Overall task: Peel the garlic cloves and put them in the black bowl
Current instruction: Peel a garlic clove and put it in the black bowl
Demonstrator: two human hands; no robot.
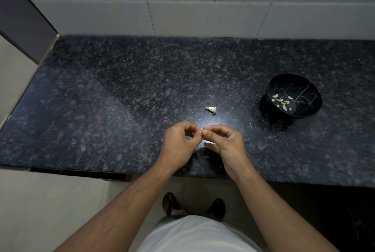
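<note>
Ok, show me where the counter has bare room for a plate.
Widest bare patch: the granite counter from its left edge to the garlic piece. Also free: the strip along the tiled wall, behind the black bowl. Crowded: the front middle, where the left hand and right hand pinch a clove.

A dark speckled granite bench (121,93) runs beneath a wall of pale grey tiles (203,4), a dark panel (22,24) stands at its left end, and below its front edge two dark sandals (194,205) rest on a light floor (50,201).
</note>
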